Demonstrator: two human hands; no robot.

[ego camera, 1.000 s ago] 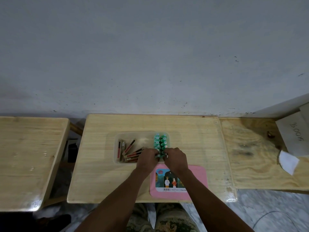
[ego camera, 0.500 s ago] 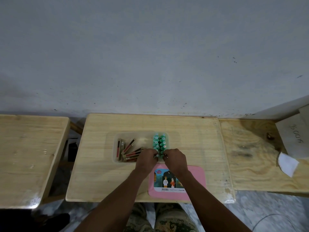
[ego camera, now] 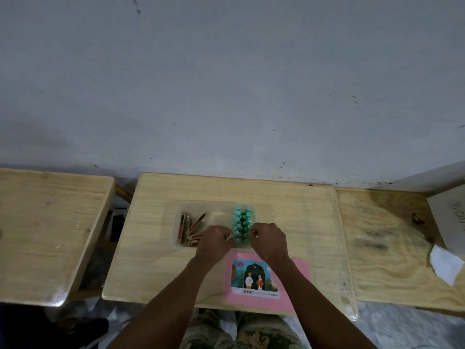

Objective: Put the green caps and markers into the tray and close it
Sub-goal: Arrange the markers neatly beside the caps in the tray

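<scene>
Wooden desk [ego camera: 156,260] bears a clear tray [ego camera: 178,241]: green caps [ego camera: 242,224] at 3 o'clock, markers [ego camera: 192,229] at 9. Left hand [ego camera: 214,244] and right hand [ego camera: 269,241] are curled; what they grip, I cannot tell. Pink lid [ego camera: 299,273] label is unreadable.

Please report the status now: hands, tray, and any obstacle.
Both hands, left hand and right hand, at the green caps in the tray. Tray open; pink lid beside it. Nothing blocking.

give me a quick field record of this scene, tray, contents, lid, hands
tray: clear tray on the middle wooden table, open
right side of tray: green caps in two rows
left side of tray: reddish-brown markers, loosely piled
lid: pink lid flat on the table, nearer the person than the tray
left hand: at the near end of the caps, pinching something small
right hand: beside the caps, fingers curled
</scene>
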